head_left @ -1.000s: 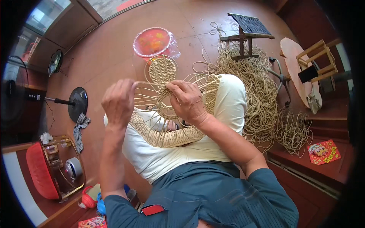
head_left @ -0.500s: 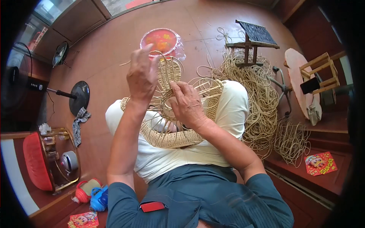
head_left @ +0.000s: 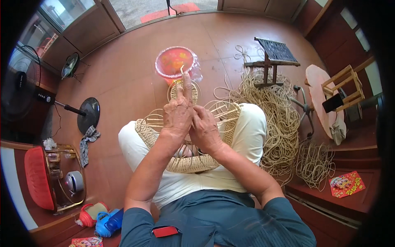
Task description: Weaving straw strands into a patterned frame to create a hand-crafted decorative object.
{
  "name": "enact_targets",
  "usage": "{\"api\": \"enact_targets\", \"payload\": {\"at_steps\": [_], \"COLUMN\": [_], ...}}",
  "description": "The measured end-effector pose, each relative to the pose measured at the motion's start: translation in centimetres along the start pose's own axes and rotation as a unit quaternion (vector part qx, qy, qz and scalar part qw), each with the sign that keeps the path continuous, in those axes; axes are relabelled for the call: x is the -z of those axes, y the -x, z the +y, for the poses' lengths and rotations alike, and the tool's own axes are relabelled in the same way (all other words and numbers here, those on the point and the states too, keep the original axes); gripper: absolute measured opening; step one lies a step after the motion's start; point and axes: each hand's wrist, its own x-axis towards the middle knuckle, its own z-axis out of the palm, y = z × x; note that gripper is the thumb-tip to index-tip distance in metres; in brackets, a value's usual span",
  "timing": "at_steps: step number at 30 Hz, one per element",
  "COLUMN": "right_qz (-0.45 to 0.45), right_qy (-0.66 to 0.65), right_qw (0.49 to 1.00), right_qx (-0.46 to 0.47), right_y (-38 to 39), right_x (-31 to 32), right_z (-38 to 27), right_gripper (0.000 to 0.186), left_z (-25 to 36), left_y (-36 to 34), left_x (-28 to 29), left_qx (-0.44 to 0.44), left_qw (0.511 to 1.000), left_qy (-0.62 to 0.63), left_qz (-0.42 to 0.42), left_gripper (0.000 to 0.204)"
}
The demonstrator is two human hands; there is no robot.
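A woven piece of tan straw rope (head_left: 193, 165) lies across my lap between my bent knees, with loose rope loops standing out around it. A narrow, rounded woven part (head_left: 191, 94) juts forward past my hands. My left hand (head_left: 177, 116) is above it, index finger stretched forward and the others bent. A pale strand end (head_left: 182, 69) rises by its fingertips, seemingly pinched there. Close against it on the right, my right hand (head_left: 206, 131) has its fingers bent onto the woven work. My hands hide the middle of the piece.
A red basin (head_left: 177, 61) in clear plastic stands ahead on the floor. To the right are a large heap of rope (head_left: 282, 127), a dark-topped folding stool (head_left: 273, 57) and a wooden slab (head_left: 319, 88). A fan base (head_left: 88, 115) and a red-cushioned seat (head_left: 38, 177) are at left.
My left hand has come down and to the right, from being raised and apart to beside my right hand. The view has tilted slightly, showing more of the doorway.
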Motion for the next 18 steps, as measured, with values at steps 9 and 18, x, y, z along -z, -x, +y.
{"api": "enact_targets", "payload": {"at_steps": [9, 18], "right_qz": [0.004, 0.014], "right_qy": [-0.001, 0.015], "right_qw": [1.000, 1.000], "right_qx": [-0.013, -0.005], "right_y": [0.0, -0.2], "right_x": [0.1, 0.6], "right_z": [-0.2, -0.5], "right_gripper": [0.056, 0.054], "left_z": [-2.3, -2.3], "left_y": [-0.7, 3.4], "left_x": [-1.5, -1.2], "left_qx": [0.027, 0.004], "left_qw": [0.986, 0.937], "left_qy": [0.166, 0.313], "left_qz": [-0.019, 0.153], "left_gripper": [0.081, 0.051]}}
